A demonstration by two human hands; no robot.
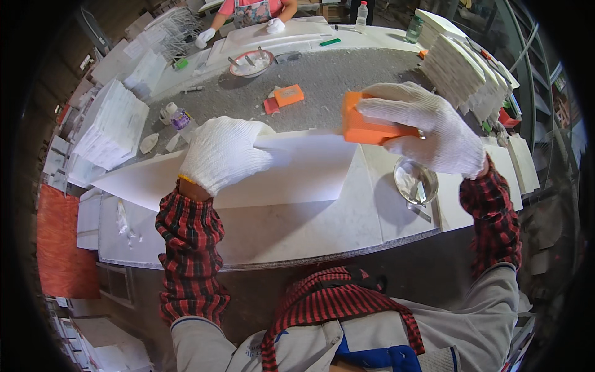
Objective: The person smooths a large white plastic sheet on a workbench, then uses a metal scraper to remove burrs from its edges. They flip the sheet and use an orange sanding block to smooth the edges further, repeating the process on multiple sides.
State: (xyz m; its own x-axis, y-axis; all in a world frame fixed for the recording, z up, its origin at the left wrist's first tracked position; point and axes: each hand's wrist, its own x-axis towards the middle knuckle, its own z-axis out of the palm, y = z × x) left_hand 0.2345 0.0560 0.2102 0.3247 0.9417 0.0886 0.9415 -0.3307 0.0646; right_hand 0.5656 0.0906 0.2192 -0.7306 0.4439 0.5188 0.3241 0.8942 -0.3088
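My left hand [226, 154], in a white knit glove, is closed over the upper edge of a thin white panel [304, 177] tilted up on the worktable. My right hand [431, 127], also gloved, grips an orange block [365, 129]. That block touches the panel's upper edge near its right end. Below my right hand stands a metal bowl [427, 197] with white paste and a spatula [421, 191] in it. A second orange block [289, 94] lies on the grey surface beyond the panel, partly over a red piece [271, 106].
White slab stacks stand at left [114, 127] and right [455, 71]. A bottle with a purple label [181, 119] lies behind my left hand. Farther back are a paste bowl [251, 64], a clear bottle [362, 15], a glass jar [413, 30] and a gloved co-worker [251, 12].
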